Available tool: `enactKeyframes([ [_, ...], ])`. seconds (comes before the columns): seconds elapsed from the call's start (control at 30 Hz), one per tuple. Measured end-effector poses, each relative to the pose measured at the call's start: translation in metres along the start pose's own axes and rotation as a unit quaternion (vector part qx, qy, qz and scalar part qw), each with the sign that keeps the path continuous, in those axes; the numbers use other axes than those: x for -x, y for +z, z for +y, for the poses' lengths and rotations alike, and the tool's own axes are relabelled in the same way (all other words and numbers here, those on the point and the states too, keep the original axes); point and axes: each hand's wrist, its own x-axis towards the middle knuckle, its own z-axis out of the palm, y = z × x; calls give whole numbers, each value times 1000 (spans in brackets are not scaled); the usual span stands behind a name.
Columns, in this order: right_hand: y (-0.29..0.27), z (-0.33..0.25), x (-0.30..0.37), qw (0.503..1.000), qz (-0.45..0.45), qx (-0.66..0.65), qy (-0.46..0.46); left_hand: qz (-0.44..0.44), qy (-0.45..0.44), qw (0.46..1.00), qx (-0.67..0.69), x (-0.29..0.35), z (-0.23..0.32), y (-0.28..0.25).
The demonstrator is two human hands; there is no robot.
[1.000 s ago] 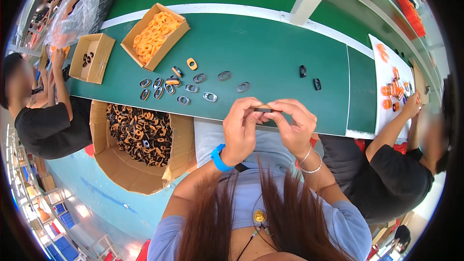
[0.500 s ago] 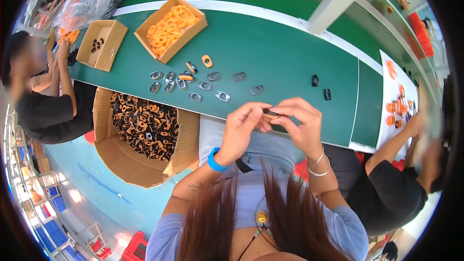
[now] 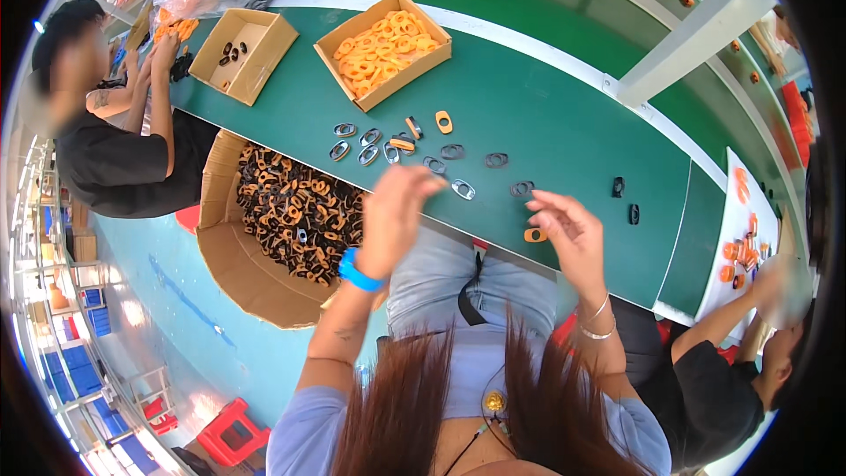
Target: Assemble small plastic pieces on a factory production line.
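Observation:
My left hand [image 3: 394, 207], with a blue band at its wrist, is over the table's near edge beside the grey oval rings. Its fingers are blurred and bunched, so I cannot tell whether anything is in them. My right hand [image 3: 571, 236] has its fingers apart and holds nothing. Close to its fingertips lies an orange oval ring [image 3: 535, 235] at the table edge. Among the loose pieces are a silver-grey oval ring [image 3: 463, 189], a dark grey one [image 3: 522, 188], another orange one [image 3: 443, 122] and an orange-and-black piece [image 3: 402, 143].
A carton of orange rings [image 3: 383, 48] and a carton with a few dark pieces [image 3: 247, 53] stand on the green table [image 3: 564, 123]. A large carton [image 3: 229, 269] of black-and-orange pieces is below left. Co-workers sit on both sides. A metal post [image 3: 679, 44] rises at far right.
My hands have moved apart, the left one going left. The dark piece is no longer between them, and an orange ring now lies by my right hand. The view has shifted.

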Motion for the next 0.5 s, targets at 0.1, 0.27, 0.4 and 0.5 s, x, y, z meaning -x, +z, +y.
enactKeyframes([
  [0.1, -16, 3, -11, 991, 47, 116, -39, 45, -24, 994, -93, -21, -35, -24],
  [0.27, -34, -8, -15, 953, 78, 287, -54, 43, -39, 977, -203, -35, -89, -34],
  [0.4, -39, -8, 2, 961, 11, 276, -14, 101, -23, 975, -195, -41, -85, -29],
  [0.5, -29, -5, 15, 961, -17, 276, -13, 90, -30, 990, -106, -34, -42, -14],
])
